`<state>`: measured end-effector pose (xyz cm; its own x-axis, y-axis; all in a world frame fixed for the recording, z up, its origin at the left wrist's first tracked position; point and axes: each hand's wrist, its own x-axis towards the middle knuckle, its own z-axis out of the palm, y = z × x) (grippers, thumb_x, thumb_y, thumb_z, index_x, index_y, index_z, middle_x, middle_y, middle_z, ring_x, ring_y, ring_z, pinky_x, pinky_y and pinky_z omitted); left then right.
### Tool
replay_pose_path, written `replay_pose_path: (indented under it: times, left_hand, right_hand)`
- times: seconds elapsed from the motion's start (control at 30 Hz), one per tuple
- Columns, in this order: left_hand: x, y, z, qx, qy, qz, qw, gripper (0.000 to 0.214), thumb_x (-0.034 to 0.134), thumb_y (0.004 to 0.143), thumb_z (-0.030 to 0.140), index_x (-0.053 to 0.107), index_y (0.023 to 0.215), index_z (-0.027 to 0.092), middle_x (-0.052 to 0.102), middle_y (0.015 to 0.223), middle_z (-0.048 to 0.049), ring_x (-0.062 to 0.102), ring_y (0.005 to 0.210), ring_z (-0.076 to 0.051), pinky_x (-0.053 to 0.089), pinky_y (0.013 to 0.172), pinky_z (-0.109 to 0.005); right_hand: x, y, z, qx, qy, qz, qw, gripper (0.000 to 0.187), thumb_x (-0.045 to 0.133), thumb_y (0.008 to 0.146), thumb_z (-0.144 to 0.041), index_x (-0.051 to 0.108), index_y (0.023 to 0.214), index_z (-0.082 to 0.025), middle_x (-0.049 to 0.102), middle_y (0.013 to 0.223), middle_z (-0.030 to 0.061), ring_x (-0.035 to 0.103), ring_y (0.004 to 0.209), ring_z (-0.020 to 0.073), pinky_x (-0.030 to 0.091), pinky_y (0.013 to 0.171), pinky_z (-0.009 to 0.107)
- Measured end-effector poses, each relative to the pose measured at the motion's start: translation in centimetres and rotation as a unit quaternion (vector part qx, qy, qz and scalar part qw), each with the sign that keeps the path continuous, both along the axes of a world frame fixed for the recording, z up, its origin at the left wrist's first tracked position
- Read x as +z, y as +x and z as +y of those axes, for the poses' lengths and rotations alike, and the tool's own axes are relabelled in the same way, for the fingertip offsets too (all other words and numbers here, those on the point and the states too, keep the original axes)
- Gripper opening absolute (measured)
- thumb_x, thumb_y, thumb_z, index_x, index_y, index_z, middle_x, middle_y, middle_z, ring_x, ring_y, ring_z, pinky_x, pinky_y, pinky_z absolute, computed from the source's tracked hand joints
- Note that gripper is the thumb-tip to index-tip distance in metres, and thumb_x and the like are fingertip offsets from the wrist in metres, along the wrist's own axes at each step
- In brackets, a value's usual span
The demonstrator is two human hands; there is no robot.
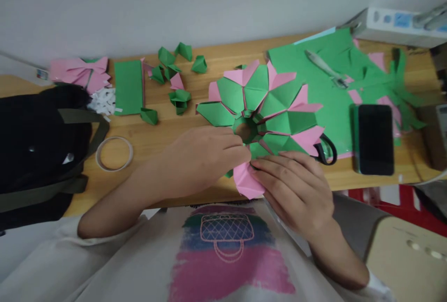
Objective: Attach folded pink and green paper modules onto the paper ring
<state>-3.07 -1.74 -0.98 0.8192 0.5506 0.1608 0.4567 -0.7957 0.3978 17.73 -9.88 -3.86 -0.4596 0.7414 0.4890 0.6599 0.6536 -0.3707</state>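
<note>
A ring-shaped paper flower [256,94] of folded green petals and pink pieces lies on the wooden table, with a round hole at its middle. My left hand [213,155] is closed at the flower's near side, its fingers curled in by the hole. From the right, my right hand [296,185] presses its fingertips together on a pink folded paper piece [246,181] at the near edge. Both hands meet at this pink piece, and my fingers cover part of the join. Black scissor handles [327,149] stick out beside the flower's right edge.
Several folded green pieces [179,99] lie left of the flower, near a green paper stack [128,87] and a tape roll [114,154]. A black bag [38,153] fills the left. Green sheets [314,73], a cutter knife [324,66] and a phone [375,139] lie right.
</note>
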Motion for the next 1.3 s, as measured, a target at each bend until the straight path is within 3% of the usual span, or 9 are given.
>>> replay_pose_path:
  times: [0.1, 0.27, 0.43, 0.6, 1.03, 1.13, 1.23, 1.3]
  left_hand:
    - [-0.2, 0.1, 0.0, -0.053, -0.012, -0.010, 0.998, 0.032, 0.036, 0.095, 0.006, 0.063, 0.084, 0.019, 0.064, 0.077, 0.0003, 0.058, 0.074, -0.016, 0.045, 0.068, -0.029]
    - [-1.3, 0.0, -0.9, 0.002, -0.058, -0.066, 0.996, 0.018, 0.046, 0.092, 0.008, 0.060, 0.090, 0.018, 0.065, 0.083, -0.0001, 0.059, 0.081, -0.015, 0.047, 0.075, -0.029]
    - [-2.0, 0.1, -1.9, 0.044, -0.064, -0.134, 0.988, 0.022, 0.048, 0.086, 0.001, 0.061, 0.092, 0.018, 0.067, 0.086, -0.0021, 0.060, 0.083, -0.014, 0.051, 0.080, -0.031]
    - [-2.3, 0.1, -2.2, 0.052, -0.054, -0.164, 0.984, 0.024, 0.049, 0.084, -0.001, 0.061, 0.091, 0.019, 0.069, 0.085, -0.0014, 0.061, 0.082, -0.014, 0.052, 0.078, -0.030]
    - [-2.2, 0.5, -2.4, 0.065, -0.064, -0.138, 0.986, 0.019, 0.050, 0.087, 0.005, 0.061, 0.093, 0.019, 0.068, 0.085, -0.0005, 0.059, 0.081, -0.015, 0.048, 0.076, -0.031]
    - [-2.4, 0.8, -3.2, 0.139, -0.048, -0.184, 0.972, 0.018, 0.057, 0.085, 0.009, 0.054, 0.099, 0.021, 0.066, 0.094, -0.0008, 0.061, 0.091, -0.015, 0.051, 0.081, -0.032]
    - [-2.6, 1.1, -4.5, 0.253, 0.041, -0.201, 0.946, 0.021, 0.067, 0.082, 0.013, 0.050, 0.088, 0.023, 0.061, 0.095, -0.0006, 0.060, 0.092, -0.016, 0.051, 0.082, -0.034]
    - [-2.9, 0.9, -5.3, 0.247, 0.090, -0.162, 0.951, 0.019, 0.067, 0.082, 0.012, 0.052, 0.085, 0.023, 0.061, 0.095, -0.0013, 0.060, 0.089, -0.016, 0.050, 0.082, -0.035]
  right_hand:
    - [-0.2, -0.3, -0.1, -0.021, 0.001, -0.001, 1.000, 0.016, 0.056, 0.089, -0.009, 0.068, 0.099, -0.013, 0.076, 0.097, 0.0088, 0.068, 0.091, 0.0204, 0.049, 0.083, 0.037]
    - [-1.0, -0.8, -0.3, -0.060, 0.033, 0.014, 0.998, 0.015, 0.059, 0.088, -0.010, 0.068, 0.097, -0.017, 0.076, 0.092, 0.0049, 0.067, 0.087, 0.0185, 0.047, 0.079, 0.036]
    - [-1.8, -1.0, -0.6, -0.069, 0.047, 0.036, 0.996, 0.015, 0.057, 0.089, -0.009, 0.069, 0.098, -0.013, 0.076, 0.092, 0.0068, 0.067, 0.087, 0.0189, 0.045, 0.079, 0.038]
    - [-1.5, -1.0, -0.5, -0.066, 0.043, 0.017, 0.997, 0.015, 0.059, 0.088, -0.010, 0.070, 0.096, -0.016, 0.076, 0.092, 0.0031, 0.067, 0.086, 0.0183, 0.044, 0.078, 0.038]
    - [-1.4, -0.5, -0.9, -0.077, 0.021, 0.003, 0.997, 0.015, 0.057, 0.089, -0.012, 0.068, 0.098, -0.016, 0.075, 0.094, 0.0029, 0.067, 0.087, 0.0185, 0.042, 0.085, 0.040]
    - [-1.4, -0.6, -0.9, -0.091, 0.026, 0.008, 0.996, 0.014, 0.060, 0.088, -0.011, 0.067, 0.099, -0.017, 0.075, 0.094, 0.0031, 0.067, 0.086, 0.0183, 0.043, 0.084, 0.040]
    - [-1.4, -0.9, -0.7, -0.104, 0.038, 0.014, 0.994, 0.014, 0.062, 0.086, -0.011, 0.067, 0.097, -0.018, 0.076, 0.091, 0.0032, 0.067, 0.084, 0.0185, 0.044, 0.082, 0.039]
    - [-1.5, -1.0, -0.6, -0.107, 0.043, 0.021, 0.993, 0.013, 0.062, 0.085, -0.011, 0.066, 0.096, -0.017, 0.076, 0.090, 0.0045, 0.067, 0.083, 0.0188, 0.044, 0.081, 0.040]
